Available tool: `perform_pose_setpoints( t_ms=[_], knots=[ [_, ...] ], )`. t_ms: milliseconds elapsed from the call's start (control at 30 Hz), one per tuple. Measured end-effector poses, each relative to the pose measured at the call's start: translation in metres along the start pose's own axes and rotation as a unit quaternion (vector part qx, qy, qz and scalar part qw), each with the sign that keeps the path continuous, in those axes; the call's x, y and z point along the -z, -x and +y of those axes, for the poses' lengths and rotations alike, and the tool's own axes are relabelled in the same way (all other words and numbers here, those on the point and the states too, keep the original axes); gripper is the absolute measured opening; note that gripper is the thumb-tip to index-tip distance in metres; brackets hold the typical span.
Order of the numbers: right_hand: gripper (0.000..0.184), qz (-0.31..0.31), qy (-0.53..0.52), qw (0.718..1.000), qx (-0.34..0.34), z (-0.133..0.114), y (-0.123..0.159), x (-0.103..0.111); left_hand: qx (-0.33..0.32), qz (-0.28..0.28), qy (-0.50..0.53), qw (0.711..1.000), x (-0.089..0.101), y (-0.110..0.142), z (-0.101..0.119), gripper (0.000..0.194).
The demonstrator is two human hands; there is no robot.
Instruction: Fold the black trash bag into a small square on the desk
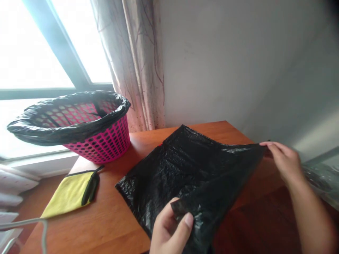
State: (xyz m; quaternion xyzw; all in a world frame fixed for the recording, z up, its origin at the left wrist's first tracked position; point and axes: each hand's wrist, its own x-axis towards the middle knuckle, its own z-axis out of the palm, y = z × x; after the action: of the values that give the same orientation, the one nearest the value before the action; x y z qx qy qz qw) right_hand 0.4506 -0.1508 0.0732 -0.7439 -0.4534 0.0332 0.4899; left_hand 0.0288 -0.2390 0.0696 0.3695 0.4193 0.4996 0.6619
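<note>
A black plastic bag lies spread out over the wooden table, its near side lifted off the surface. My left hand pinches one near corner of it between thumb and fingers. At the far right, my right hand grips the opposite corner and holds that edge up and taut. Left of the bag stands a pink perforated basket, with another black bag folded over its rim as a liner.
A yellow cloth with dark trim lies on the table near the basket. A pale cable crosses the lower left. Behind are a window, a patterned curtain and a grey wall. Clear plastic shows at the right.
</note>
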Motion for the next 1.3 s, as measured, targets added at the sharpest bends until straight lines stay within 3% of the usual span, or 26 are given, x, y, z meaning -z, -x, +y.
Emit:
perform_pose_setpoints(
  t_ms=[100,267,433,567,733,833,1067,1300],
  knots=[
    [0.033,-0.017,0.03,0.996,0.086,-0.053,-0.02,-0.026,0.012,-0.003,0.039,0.999,0.016,-0.013,0.018,0.038],
    [0.035,-0.112,0.167,0.964,0.174,-0.118,-0.043,-0.123,-0.053,0.057,-0.115,0.99,0.07,-0.05,0.037,0.029],
    [0.034,-0.231,0.278,0.91,0.201,-0.135,-0.037,-0.212,-0.08,0.072,-0.296,0.949,0.119,-0.075,0.045,0.031],
    [0.031,-0.255,0.296,0.898,0.204,-0.124,-0.02,-0.251,-0.114,0.085,-0.444,0.885,0.141,-0.083,0.044,0.031],
    [0.031,-0.27,0.307,0.887,0.215,-0.103,-0.006,-0.265,-0.109,0.11,-0.576,0.802,0.153,-0.087,0.038,0.033],
    [0.041,-0.264,0.297,0.89,0.224,-0.092,-0.007,-0.262,-0.111,0.119,-0.612,0.774,0.155,-0.087,0.036,0.034],
    [0.04,-0.21,0.264,0.923,0.187,-0.054,-0.048,-0.25,-0.083,0.111,-0.629,0.765,0.159,-0.083,0.035,0.034],
    [0.03,-0.179,0.209,0.953,0.125,-0.03,-0.073,-0.256,-0.104,0.119,-0.62,0.769,0.164,-0.081,0.032,0.039]
  ],
)
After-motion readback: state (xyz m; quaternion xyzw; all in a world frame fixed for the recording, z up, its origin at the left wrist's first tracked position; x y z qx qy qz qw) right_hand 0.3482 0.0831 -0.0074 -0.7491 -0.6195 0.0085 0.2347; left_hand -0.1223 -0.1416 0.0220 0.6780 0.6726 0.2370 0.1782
